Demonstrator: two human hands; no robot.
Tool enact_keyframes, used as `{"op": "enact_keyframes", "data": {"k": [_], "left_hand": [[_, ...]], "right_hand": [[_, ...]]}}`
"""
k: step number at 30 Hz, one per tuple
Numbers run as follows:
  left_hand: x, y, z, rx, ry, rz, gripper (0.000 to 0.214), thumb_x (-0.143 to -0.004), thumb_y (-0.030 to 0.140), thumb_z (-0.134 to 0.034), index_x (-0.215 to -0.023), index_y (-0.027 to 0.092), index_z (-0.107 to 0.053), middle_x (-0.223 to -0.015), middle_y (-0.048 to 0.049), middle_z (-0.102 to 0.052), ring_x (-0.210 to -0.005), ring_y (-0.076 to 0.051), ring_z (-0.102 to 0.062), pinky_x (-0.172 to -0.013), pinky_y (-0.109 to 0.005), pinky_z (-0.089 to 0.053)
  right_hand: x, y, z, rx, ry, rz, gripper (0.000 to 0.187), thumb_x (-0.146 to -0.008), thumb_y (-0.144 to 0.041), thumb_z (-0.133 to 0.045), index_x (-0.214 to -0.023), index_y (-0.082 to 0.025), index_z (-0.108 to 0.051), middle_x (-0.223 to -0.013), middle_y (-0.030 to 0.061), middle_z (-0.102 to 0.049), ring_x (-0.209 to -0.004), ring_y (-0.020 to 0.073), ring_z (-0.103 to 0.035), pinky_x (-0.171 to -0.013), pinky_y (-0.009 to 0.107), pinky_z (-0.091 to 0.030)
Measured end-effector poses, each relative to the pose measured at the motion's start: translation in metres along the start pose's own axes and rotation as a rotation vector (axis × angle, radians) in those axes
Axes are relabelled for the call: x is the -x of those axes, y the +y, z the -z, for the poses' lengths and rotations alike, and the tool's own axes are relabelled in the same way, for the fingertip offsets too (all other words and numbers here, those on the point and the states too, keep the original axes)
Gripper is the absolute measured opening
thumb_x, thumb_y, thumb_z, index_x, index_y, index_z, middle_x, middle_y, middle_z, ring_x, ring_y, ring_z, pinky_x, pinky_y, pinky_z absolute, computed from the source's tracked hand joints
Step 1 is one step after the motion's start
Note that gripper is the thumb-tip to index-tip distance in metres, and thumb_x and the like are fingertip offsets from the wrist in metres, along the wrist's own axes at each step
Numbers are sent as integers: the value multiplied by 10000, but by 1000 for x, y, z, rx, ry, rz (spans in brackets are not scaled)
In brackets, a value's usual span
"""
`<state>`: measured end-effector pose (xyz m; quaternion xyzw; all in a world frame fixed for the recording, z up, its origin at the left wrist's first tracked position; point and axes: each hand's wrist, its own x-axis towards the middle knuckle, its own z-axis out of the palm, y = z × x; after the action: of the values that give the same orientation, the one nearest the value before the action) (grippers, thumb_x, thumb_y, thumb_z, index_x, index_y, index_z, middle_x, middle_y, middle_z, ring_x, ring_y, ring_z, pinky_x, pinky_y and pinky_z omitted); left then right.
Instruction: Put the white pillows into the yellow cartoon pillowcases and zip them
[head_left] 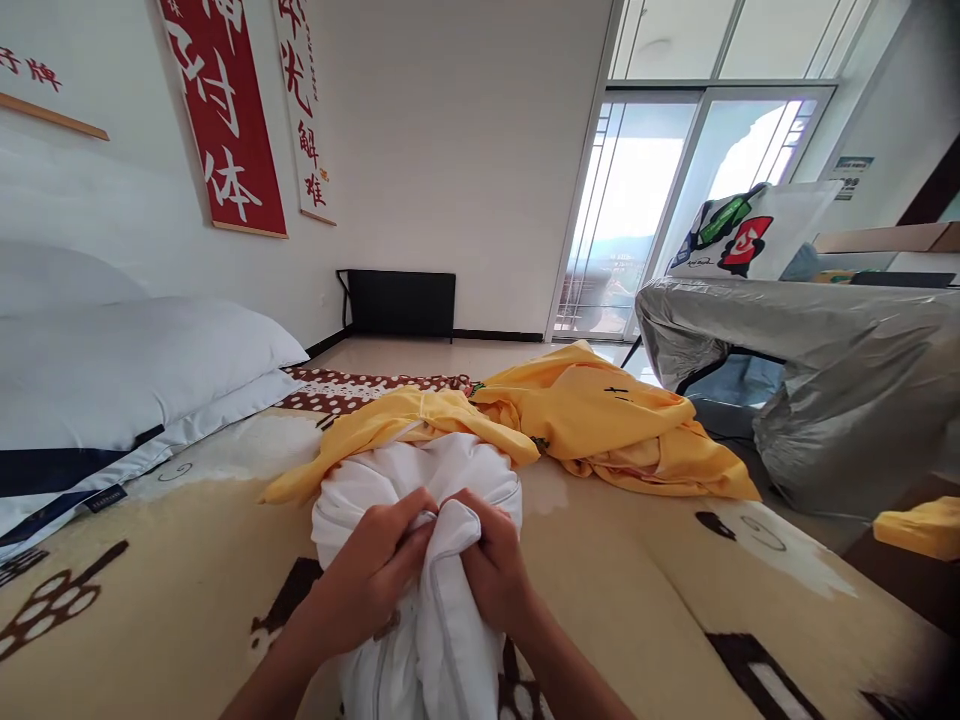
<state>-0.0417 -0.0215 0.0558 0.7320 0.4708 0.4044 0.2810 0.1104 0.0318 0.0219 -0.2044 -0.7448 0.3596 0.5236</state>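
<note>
My left hand [379, 570] and my right hand [491, 560] close together, both clamped on gathered white fabric [448, 610], fabric at 6 o'clock in my view, on a patterned blanket [637, 600], yellow cloth [600, 405] spanning 12 to 2 o'clock from my hands, white pillow [172, 350] at 10 o'clock.

This looks like a bedroom in a home. There is a big, soft bed [615, 560] with a tan blanket that has brown and white pictures on it. Plump white pillows [202, 350] lie by the wall. Long scrolls [259, 160] with big painted words hang up there. Sliding glass doors [637, 190] let in lots of light. On the other side, a bag [787, 235] sits on something under a shiny grey cover [862, 340].
</note>
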Motion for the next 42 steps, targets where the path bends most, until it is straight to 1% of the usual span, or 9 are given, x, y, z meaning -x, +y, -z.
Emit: {"op": "enact_keyframes", "data": {"k": [4,8,13,24,30,33,35,39,42], "left_hand": [[-2,1,-5,16,172,34,321,-923,459,-363,-727,212,-420,-663,15,-437,-636,-143,-405,-605,-250,-355],[-2,-2,-10,35,181,30,381,-911,500,-340,-667,207,-350,-610,38,-339,-588,-125,-338,-570,-246,-312],[-4,0,-12,-239,135,136,429,-694,556,-643,-702,204,-399,-579,70,-365,-547,-108,-319,-535,-236,-256],[-8,-4,-2,-249,165,86,350,-860,430,-416,-605,192,-386,-558,37,-406,-563,-122,-373,-582,-253,-290],[-12,-9,4,109,213,126,361,-825,476,-487,-628,175,-454,-602,33,-419,-604,-118,-385,-563,-235,-320],[-13,-11,6,125,311,141,363,-807,452,-513,-592,178,-412,-573,47,-345,-569,-101,-320,-528,-231,-280],[-12,-13,8,126,367,158,348,-803,445,-530,-608,174,-434,-585,46,-348,-580,-101,-324,-538,-229,-286],[-10,-18,14,175,517,170,323,-789,448,-571,-652,169,-482,-640,28,-437,-635,-116,-395,-580,-228,-338],[-10,-21,20,179,645,164,335,-787,436,-587,-632,173,-451,-631,31,-422,-623,-112,-389,-571,-224,-339]], "right_hand": [[-1,9,-8,-2,4,-72,259,-868,-291,-421,-634,-198,-361,-574,-53,-361,-563,87,-309,-533,223,-277],[-1,13,-11,131,-33,-95,236,-835,-241,-420,-619,-196,-335,-543,-62,-347,-546,81,-280,-532,224,-247],[0,18,-13,194,-6,-89,140,-745,-180,-409,-611,-191,-372,-522,-64,-349,-522,78,-268,-497,215,-223],[-2,14,-12,254,116,19,173,-873,-217,-486,-711,-175,-534,-596,-43,-529,-558,86,-466,-552,199,-364],[10,-30,-6,503,197,445,202,-862,-137,-513,-1051,-158,-584,-1083,92,-622,-1009,183,-569,-880,331,-440],[27,-45,-27,574,-35,737,165,-877,-80,-479,-788,-166,-588,-777,-14,-629,-678,86,-549,-737,240,-432],[40,-42,-49,723,33,802,293,-866,-17,-427,-641,-169,-536,-603,-43,-552,-521,73,-450,-666,237,-401],[58,-20,-82,1001,431,575,323,-844,-33,-342,-776,-135,-641,-712,66,-651,-668,166,-555,-832,345,-387],[64,-4,-87,1064,394,477,319,-879,-181,-360,-897,-94,-666,-788,128,-683,-758,222,-581,-909,399,-364]]}}
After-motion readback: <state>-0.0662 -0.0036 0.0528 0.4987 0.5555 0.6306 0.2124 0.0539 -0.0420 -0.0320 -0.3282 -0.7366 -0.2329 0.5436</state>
